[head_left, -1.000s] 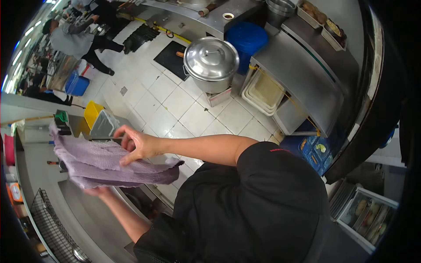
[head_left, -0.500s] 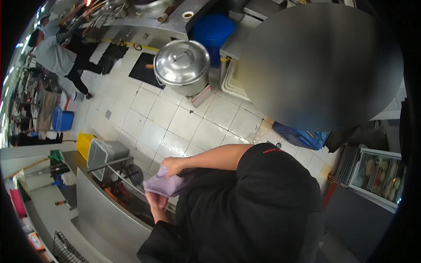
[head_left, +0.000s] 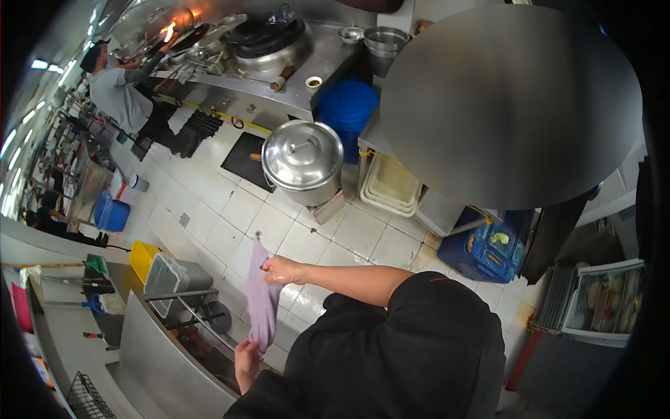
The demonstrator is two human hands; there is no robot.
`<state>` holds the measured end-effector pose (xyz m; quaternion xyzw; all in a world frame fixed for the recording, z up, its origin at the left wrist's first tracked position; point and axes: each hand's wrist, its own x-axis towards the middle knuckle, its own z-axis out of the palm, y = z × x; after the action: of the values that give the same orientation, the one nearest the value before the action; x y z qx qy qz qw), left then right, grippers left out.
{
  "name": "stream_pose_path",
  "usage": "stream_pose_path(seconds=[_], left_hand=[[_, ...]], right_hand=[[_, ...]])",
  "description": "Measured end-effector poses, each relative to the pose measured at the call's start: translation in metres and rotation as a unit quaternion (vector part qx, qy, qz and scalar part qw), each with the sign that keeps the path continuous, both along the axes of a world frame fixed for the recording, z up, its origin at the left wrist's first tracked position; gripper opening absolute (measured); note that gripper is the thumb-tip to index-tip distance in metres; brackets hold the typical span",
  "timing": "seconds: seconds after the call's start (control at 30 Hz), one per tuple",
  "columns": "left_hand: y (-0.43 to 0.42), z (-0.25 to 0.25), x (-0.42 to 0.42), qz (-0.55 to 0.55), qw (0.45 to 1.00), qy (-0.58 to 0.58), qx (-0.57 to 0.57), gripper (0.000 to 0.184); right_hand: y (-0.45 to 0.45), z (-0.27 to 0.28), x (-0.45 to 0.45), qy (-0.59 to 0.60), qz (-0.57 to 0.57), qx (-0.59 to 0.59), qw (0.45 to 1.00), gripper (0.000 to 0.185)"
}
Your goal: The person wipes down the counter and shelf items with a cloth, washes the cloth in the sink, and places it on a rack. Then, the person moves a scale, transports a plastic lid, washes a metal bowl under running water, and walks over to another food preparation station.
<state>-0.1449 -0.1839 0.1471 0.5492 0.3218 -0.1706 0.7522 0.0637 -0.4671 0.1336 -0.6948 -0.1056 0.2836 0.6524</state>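
A light purple cloth [head_left: 261, 300] hangs stretched lengthwise between my two hands, above the tiled floor beside the metal counter. The fingers of my right hand [head_left: 282, 270] are closed on its upper part, and a narrow end sticks out past them. Lower down, my left hand [head_left: 246, 360] pinches the other end of the cloth, close to my black top.
A lidded steel pot [head_left: 302, 160] stands on the floor near a blue bin [head_left: 347, 105]. Grey [head_left: 174, 279] and yellow [head_left: 142, 258] tubs sit beside the steel counter [head_left: 164, 363]. A person [head_left: 122, 98] works at the flaming stove. A blurred patch covers the upper right.
The cloth was spread wide, then bunched between both hands; now it is drawn out long and narrow. My hands have moved apart. The view has shifted, showing more of the stove.
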Motion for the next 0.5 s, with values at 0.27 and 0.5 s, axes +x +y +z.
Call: stream_pose_path(seconds=[0.27,0.5], left_hand=[[0.018,-0.012,-0.006,0.210,0.954,-0.062,0.202,0.021],[-0.004,0.050,-0.047,0.299,0.933,-0.107,0.167,0.038]], right_hand=[[-0.002,0.060,0.014,-0.173,0.001,-0.142,0.975,0.024],[0.036,0.049,0.024,-0.247,0.183,-0.051,0.950,0.022]])
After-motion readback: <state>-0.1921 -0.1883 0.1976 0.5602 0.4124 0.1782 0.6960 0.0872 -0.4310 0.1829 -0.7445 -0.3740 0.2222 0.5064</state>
